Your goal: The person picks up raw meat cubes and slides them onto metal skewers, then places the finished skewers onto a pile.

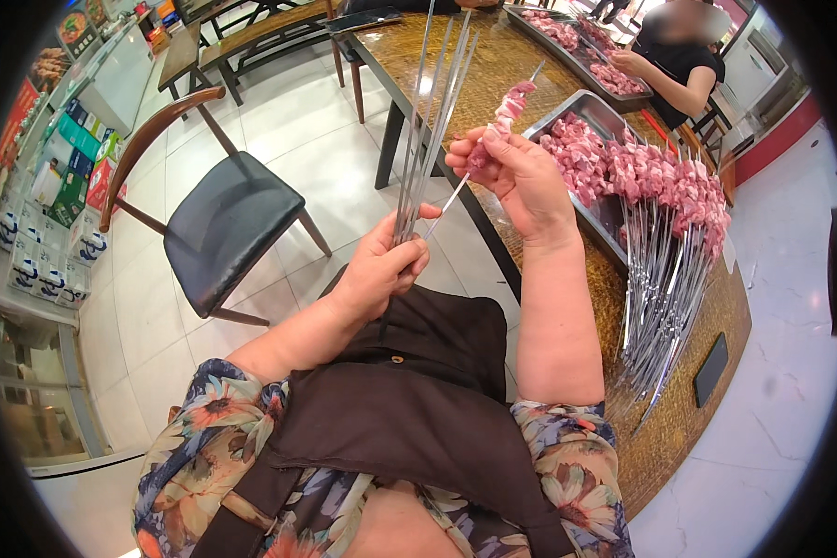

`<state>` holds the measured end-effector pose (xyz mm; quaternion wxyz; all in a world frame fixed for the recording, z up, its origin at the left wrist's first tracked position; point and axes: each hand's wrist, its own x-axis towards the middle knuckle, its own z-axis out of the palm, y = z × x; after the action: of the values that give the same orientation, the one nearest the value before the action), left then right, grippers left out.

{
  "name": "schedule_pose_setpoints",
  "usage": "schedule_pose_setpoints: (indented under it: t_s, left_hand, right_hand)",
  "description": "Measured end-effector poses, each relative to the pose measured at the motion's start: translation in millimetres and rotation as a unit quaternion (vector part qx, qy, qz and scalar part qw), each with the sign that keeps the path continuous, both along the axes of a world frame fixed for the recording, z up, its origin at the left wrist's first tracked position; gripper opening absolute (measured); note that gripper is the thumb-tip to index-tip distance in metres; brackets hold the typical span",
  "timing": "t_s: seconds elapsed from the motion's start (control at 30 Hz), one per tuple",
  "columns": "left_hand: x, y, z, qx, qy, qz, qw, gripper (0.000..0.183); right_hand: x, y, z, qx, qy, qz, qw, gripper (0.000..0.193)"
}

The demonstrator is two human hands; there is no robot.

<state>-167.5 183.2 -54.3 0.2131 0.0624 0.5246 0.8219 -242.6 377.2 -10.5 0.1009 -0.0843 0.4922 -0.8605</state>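
Observation:
My left hand [389, 259] is closed around a bundle of bare metal skewers [428, 130] that fan upward. The same hand also grips the lower end of one more skewer, which slants up to the right. Pieces of raw meat [510, 107] are threaded along that skewer's upper part, its tip sticking out past them. With its fingers pinched on the lowest piece of meat, my right hand [516, 177] holds the meat skewer. To the right, a metal tray [593, 209] carries loose raw meat cubes [575, 153] and a pile of loaded skewers [674, 200], their bare ends hanging over its near edge.
The wooden table [409, 51] runs along my right, a dark phone [711, 370] near its edge. Across it, a person in black [684, 70] works beside another meat tray [614, 84]. A black-seated chair [228, 219] stands at left, near stacked boxes [51, 251] and benches [260, 42].

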Motion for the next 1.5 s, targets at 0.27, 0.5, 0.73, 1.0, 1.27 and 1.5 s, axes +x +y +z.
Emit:
schedule_pose_setpoints:
  t_s: [0.27,0.5,0.73,1.0,1.27,1.5]
  left_hand:
    - [0,-3,0,0.006,-0.005,-0.004,1.000,0.038]
    - [7,3,-9,-0.043,0.030,-0.044,0.998,0.036]
    - [13,8,-4,-0.008,-0.007,-0.043,0.999,0.037]
    - [11,4,-5,-0.029,0.002,-0.034,0.999,0.038]
    - [9,2,-3,-0.036,0.016,-0.016,0.999,0.036]
    - [8,-1,-5,-0.025,0.011,-0.023,0.999,0.036]
  right_hand:
    - [-1,-1,5,0.003,-0.011,-0.001,1.000,0.026]
    - [-12,29,8,-0.074,0.064,-0.194,0.976,0.032]
    - [-12,27,2,-0.055,0.059,-0.175,0.981,0.034]
    - [-9,27,8,-0.022,0.036,-0.208,0.977,0.029]
    - [-8,17,-1,0.050,0.004,-0.082,0.995,0.037]
    - [-9,15,1,0.005,0.006,-0.067,0.998,0.036]
